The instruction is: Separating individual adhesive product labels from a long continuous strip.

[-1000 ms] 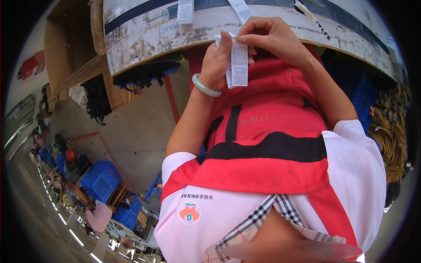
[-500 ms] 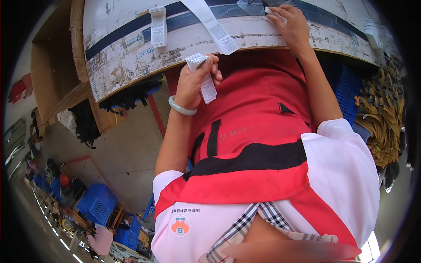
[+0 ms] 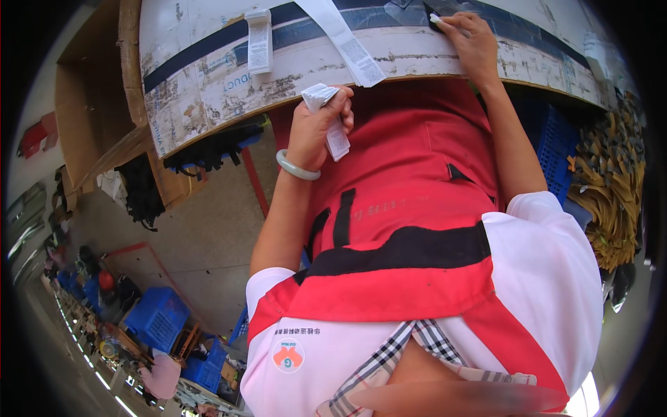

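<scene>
My left hand (image 3: pixel 321 128) is closed around a folded bundle of white printed labels (image 3: pixel 338 141), just off the table's near edge and in front of the red apron. Over the table, my right hand (image 3: pixel 474 48) has its thumb and fingers drawn together. A small white bit (image 3: pixel 435 19) shows at its fingertips, beside a dark pointed piece (image 3: pixel 431 10); what exactly is pinched is too small to tell. Between the hands, a long strip of white labels (image 3: pixel 345 50) hangs slightly over the table edge. Farther left lies a flat stack of labels (image 3: pixel 260 48).
The worn white table (image 3: pixel 191 97) has a dark tape band across it. An open cardboard box (image 3: pixel 94 104) stands at its left. Blue crates (image 3: pixel 554 149) and a pile of tan strips (image 3: pixel 606 201) sit at the right. A person in pink (image 3: pixel 161 375) is far off at lower left.
My right hand has shifted slightly on the table, and the dark pointed piece now shows at its fingertips. My left hand still holds the label bundle. The whole view has shifted a little.
</scene>
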The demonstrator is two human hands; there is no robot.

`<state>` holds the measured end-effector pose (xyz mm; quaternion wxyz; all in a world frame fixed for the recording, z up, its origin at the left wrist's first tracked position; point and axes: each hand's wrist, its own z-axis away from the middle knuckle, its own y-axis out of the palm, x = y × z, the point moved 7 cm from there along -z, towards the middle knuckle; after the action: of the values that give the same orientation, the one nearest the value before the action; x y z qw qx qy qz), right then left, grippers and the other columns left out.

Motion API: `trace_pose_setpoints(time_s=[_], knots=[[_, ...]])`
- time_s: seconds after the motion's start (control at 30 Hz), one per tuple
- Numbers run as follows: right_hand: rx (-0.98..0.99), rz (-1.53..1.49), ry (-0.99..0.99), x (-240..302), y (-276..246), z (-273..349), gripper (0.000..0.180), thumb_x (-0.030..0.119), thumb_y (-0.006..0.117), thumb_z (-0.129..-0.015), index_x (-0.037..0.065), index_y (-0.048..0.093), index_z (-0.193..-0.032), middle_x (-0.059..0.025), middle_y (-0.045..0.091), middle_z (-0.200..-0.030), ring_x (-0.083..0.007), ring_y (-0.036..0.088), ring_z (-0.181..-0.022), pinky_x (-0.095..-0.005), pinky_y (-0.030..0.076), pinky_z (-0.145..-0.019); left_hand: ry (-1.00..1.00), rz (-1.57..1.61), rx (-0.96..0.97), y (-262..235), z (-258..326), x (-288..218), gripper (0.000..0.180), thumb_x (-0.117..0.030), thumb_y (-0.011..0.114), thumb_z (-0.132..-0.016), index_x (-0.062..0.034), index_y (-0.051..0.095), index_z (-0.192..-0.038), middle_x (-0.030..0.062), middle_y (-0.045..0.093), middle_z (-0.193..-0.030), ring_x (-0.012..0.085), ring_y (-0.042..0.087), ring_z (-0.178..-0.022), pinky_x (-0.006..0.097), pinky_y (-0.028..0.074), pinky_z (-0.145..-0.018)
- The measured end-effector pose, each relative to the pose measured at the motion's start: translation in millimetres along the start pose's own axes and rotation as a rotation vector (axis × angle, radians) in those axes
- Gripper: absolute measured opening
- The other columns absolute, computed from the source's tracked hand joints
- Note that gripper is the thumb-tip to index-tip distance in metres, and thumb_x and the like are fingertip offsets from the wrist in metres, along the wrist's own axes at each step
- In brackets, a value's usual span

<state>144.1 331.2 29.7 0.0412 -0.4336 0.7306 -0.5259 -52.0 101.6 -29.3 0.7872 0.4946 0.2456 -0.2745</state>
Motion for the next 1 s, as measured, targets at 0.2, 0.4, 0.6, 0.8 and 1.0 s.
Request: trace_pose_setpoints(time_s=[0.2,0.4,0.6,0.8,1.0], knots=[[-0.03,-0.45,0.366,-21.7,-6.4,-2.4,0.025,0.027,0.071,-0.088,0.009,0.073,-0.105,0.0034,0.067,-0.085,-0.0035,0.055,-0.076,-0.0173,0.044,-0.067,0.038,-0.069,-0.051,-3.2,2.3,-1.7,0.015,-0.014,0.063,-0.093,-0.0009,0.063,-0.1,0.0022,0.057,-0.074,0.0117,0.056,-0.062,0.024,0.043,-0.053],[0.104,-0.436,0.298,-3.8,1.6,-5.1,0.025,0.027,0.069,-0.089,0.008,0.071,-0.105,0.0029,0.065,-0.083,-0.0051,0.055,-0.074,-0.0192,0.045,-0.067,0.025,-0.082,-0.053,-1.1,2.6,-2.4,0.016,-0.014,0.064,-0.092,-0.0016,0.062,-0.101,0.0023,0.056,-0.074,0.0117,0.055,-0.062,0.024,0.042,-0.053],[0.087,-0.256,0.174,-1.4,-17.6,0.1,0.023,0.025,0.067,-0.09,0.008,0.07,-0.105,-0.0001,0.066,-0.086,-0.0091,0.058,-0.077,-0.0237,0.047,-0.071,0.012,-0.095,-0.054,0.3,4.5,-0.9,0.017,-0.015,0.064,-0.091,-0.0022,0.062,-0.103,0.0026,0.055,-0.074,0.0123,0.054,-0.063,0.024,0.042,-0.054],[0.55,-0.019,0.055,29.1,-33.7,22.7,0.024,0.025,0.071,-0.082,0.003,0.067,-0.091,-0.0115,0.065,-0.093,-0.03,0.061,-0.09,-0.0372,0.049,-0.076,0.023,-0.085,-0.083,-8.3,7.2,3.1,0.015,-0.014,0.064,-0.091,-0.0017,0.063,-0.1,0.0015,0.058,-0.072,0.0107,0.056,-0.061,0.024,0.042,-0.051],[0.528,0.017,0.093,21.3,-31.1,47.8,0.017,0.02,0.068,-0.082,0.004,0.064,-0.086,-0.0113,0.064,-0.087,-0.0275,0.062,-0.083,-0.0363,0.049,-0.073,0.009,-0.117,-0.082,-7.3,6.6,9.5,0.015,-0.016,0.065,-0.091,-0.0029,0.063,-0.099,0.0005,0.058,-0.072,0.0099,0.056,-0.061,0.023,0.043,-0.052]])
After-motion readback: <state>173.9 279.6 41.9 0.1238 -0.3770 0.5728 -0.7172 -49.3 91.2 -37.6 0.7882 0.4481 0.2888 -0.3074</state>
